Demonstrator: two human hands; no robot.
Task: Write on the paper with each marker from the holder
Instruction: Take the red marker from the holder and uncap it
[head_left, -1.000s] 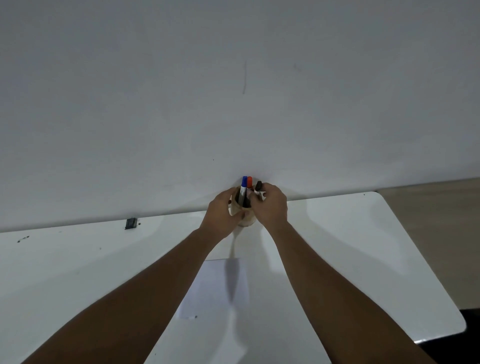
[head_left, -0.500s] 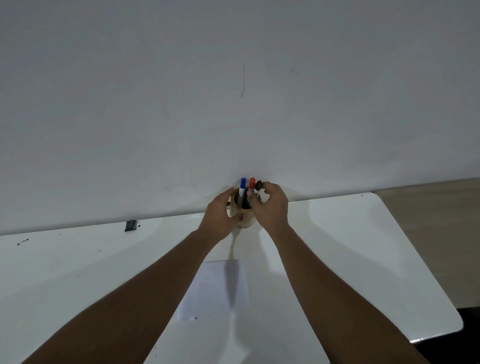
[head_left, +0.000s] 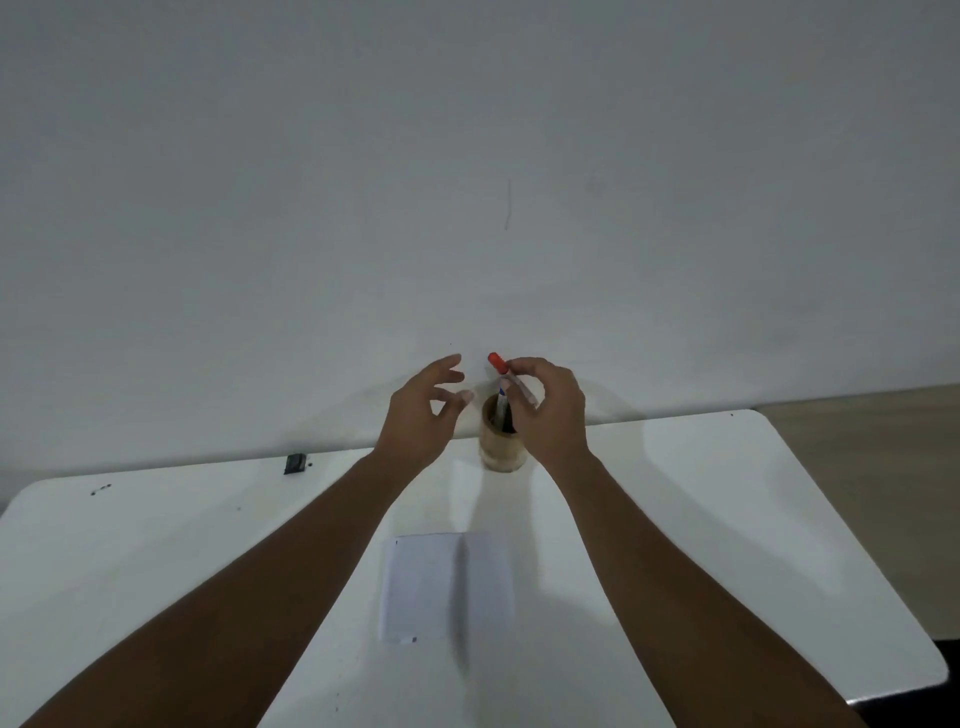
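A small wooden holder (head_left: 500, 451) stands at the back of the white table (head_left: 727, 519), against the wall. My right hand (head_left: 548, 410) pinches the red-capped marker (head_left: 497, 363), lifted partly above the holder's rim. Another marker (head_left: 501, 408) with a pale barrel still stands inside the holder; its cap is hidden behind my fingers. My left hand (head_left: 423, 415) hovers just left of the holder with fingers spread, touching nothing. A white sheet of paper (head_left: 447, 587) lies flat on the table between my forearms, nearer to me than the holder.
A small dark object (head_left: 295, 463) lies at the table's back edge to the left. The wall rises right behind the holder. The table's rounded right edge (head_left: 852, 545) drops to a wooden floor (head_left: 872, 467).
My left hand has let go of the holder and opened to its left. My right hand has drawn the red-capped marker up out of the holder.
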